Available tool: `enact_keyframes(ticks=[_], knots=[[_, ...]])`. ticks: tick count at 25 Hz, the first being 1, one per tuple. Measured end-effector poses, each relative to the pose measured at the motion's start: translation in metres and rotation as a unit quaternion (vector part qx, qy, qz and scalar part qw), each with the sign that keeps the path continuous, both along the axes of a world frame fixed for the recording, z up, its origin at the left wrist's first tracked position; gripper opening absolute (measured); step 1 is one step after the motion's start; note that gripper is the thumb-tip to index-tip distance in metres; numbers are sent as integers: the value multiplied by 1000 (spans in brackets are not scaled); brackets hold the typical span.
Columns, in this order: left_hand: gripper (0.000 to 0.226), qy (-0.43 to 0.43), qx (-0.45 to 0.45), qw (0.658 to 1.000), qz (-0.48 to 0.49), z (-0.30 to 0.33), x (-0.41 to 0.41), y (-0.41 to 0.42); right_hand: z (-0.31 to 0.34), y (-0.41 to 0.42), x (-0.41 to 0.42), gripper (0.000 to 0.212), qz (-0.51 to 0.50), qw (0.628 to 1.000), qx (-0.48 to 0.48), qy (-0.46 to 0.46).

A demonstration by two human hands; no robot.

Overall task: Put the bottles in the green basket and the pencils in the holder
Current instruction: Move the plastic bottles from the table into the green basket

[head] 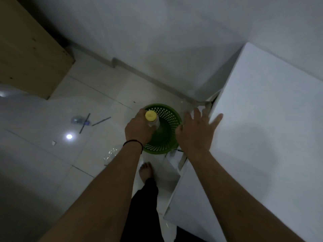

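Observation:
My left hand (138, 128) is closed around a clear bottle with a yellow cap (151, 115), held upright over the mouth of the green perforated basket (167, 117) on the floor. My right hand (197, 131) hovers with spread fingers over the basket's right rim, holding nothing. A crushed clear bottle with a blue cap (78, 120) lies on the tiles to the left. Two dark pencils (84, 123) (101, 121) lie beside it. Another crumpled clear bottle (110, 154) lies near my left forearm. No pencil holder shows.
A white cabinet (262, 137) fills the right side, close against the basket. A wooden cupboard (29, 49) stands at the upper left. White walls meet behind the basket. My bare foot (146, 172) is on the glossy tiles just below the basket.

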State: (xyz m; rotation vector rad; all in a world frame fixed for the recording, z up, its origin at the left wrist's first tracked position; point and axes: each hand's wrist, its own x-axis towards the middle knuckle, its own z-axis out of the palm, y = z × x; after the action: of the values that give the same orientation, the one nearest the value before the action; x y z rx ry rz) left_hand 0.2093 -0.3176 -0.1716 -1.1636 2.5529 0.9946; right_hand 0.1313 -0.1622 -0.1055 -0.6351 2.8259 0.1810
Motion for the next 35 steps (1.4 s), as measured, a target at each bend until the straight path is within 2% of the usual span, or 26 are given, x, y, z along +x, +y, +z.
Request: enact_keyframes(ticks=[5, 11, 15, 18, 21, 23, 26, 32, 35], knots=[[48, -13, -8, 1000, -16, -28, 6, 16, 1, 0, 1, 34, -13, 999, -8, 29], [60, -25, -1, 999, -24, -25, 10, 16, -2, -1, 3, 34, -15, 999, -4, 31], [43, -36, -10, 998, -51, -4, 14, 18, -1, 0, 5, 30, -25, 999, -23, 24], [28, 22, -35, 995, -91, 31, 11, 29, 6, 5, 4, 26, -24, 997, -75, 3], [21, 90, -89, 981, -146, 73, -1, 44, 24, 21, 1, 22, -30, 981, -193, -10], [19, 135, -103, 967, -188, 97, -11, 56, 39, 40, 0, 21, -54, 963, -262, 22], [19, 185, -109, 946, -243, 129, -32, 88, 63, 83, 1, 20, -118, 942, -305, 72], [18, 237, -139, 896, -350, 171, -77, 197, 101, 209, -4, 25, -222, 911, -303, 171], [20, 245, -127, 874, -400, 182, -94, 268, 112, 283, -9, 30, -266, 904, -275, 192]])
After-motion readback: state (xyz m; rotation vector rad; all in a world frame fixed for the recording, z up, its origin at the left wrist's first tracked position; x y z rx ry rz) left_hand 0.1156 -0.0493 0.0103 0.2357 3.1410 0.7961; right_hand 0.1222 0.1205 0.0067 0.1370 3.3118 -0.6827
